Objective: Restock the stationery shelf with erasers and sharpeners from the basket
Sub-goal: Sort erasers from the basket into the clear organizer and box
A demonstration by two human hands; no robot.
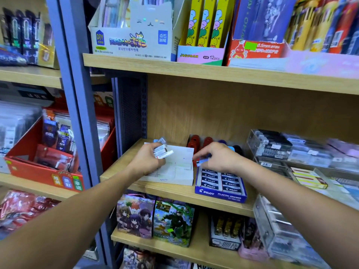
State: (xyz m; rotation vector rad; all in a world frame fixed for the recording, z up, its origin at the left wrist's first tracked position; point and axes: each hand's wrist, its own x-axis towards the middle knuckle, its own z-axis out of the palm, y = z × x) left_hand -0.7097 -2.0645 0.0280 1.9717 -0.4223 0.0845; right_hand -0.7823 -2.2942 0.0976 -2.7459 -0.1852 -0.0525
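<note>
- A small stack of wrapped erasers (161, 150) is held in the left hand (149, 159), fingers curled round it, just above the white display box (171, 176) on the middle shelf (124, 167).
- One blue-sleeved eraser (202, 162) is pinched by the right hand (217, 157) over the back end of the blue Pilot eraser tray (220, 193); thumb and fingertips are closed on it.
- The Pilot tray is seen filled in two rows toward the front, so that part is judged nearly done; the white box is only partly filled as far as can be made out.
- The erasers in hand are yet to be placed. The basket is not in view, so what is left in it cannot be told.
- Red, round items (200, 141) are stood at the back of the shelf; whether they are sharpeners cannot be told.
- Clear acrylic cases (287, 150) are set just right of the tray, crowding that side.
- The shelf board above (194, 70) is judged to limit headroom for reaching to the back.
</note>
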